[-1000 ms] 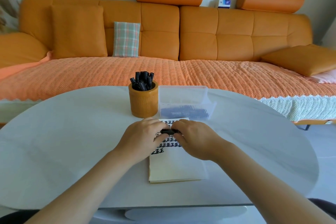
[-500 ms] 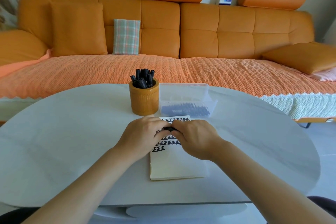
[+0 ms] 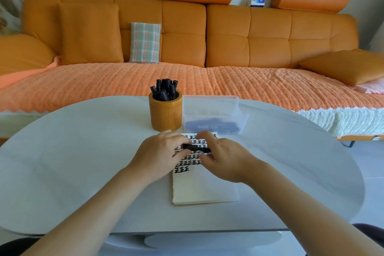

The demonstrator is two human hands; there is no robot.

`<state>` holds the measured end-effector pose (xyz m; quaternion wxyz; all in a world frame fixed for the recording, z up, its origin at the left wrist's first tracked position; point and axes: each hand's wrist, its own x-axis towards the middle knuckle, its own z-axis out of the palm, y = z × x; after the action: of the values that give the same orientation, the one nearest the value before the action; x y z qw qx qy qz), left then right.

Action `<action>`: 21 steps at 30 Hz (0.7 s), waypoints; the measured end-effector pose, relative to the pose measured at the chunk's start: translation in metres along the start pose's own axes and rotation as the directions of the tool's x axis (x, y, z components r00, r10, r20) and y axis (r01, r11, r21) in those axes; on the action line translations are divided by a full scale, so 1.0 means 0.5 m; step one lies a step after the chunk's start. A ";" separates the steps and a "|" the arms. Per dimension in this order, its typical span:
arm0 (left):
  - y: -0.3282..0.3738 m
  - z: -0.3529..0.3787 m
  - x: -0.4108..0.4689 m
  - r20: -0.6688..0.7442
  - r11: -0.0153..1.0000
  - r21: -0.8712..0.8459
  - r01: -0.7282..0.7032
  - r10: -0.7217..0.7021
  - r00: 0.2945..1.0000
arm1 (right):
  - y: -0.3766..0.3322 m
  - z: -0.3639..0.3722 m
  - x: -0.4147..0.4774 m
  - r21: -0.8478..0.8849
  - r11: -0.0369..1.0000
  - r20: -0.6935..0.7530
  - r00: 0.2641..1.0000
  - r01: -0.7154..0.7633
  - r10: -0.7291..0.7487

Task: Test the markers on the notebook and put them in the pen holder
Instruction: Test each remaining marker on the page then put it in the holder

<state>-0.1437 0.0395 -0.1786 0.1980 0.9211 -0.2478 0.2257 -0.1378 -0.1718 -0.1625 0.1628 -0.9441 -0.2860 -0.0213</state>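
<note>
A: How far along?
B: Your notebook bears rows of test marks. Your left hand and right hand pinch one marker by its ends over it.
A: Beyond?
B: The pen holder is well stocked; more apparently wait in the clear box.

One marker held. One notebook. One pen holder, many markers inside, too packed to count. One clear box.
</note>
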 end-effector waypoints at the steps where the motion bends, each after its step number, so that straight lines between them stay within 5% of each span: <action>1: -0.004 -0.003 -0.001 -0.003 1.000 0.006 0.020 -0.020 1.000 | 0.001 -0.003 -0.004 0.055 0.998 0.014 1.000 -0.005 0.004; 8: -0.046 -0.011 -0.022 0.058 0.981 0.086 0.176 -0.181 0.982 | 0.011 -0.019 -0.010 0.310 0.950 -0.027 0.999 -0.035 0.046; 14: -0.072 0.001 -0.047 0.080 0.948 0.167 0.272 -0.288 0.954 | -0.002 -0.020 -0.018 0.676 0.717 0.012 0.976 -0.170 0.219; 19: -0.084 0.016 -0.060 0.081 0.958 0.146 0.245 -0.259 0.963 | -0.005 -0.004 -0.029 0.663 0.747 -0.074 0.988 -0.055 0.138; 21: -0.090 0.022 -0.063 0.089 0.963 0.120 0.240 -0.251 0.964 | -0.011 0.006 -0.031 0.735 0.676 -0.058 0.990 -0.047 0.132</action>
<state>-0.1401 0.0817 -0.2151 0.1611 0.9645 -0.1291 0.1645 -0.1538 -0.1746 -0.1657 0.5422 -0.8106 -0.2150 0.0524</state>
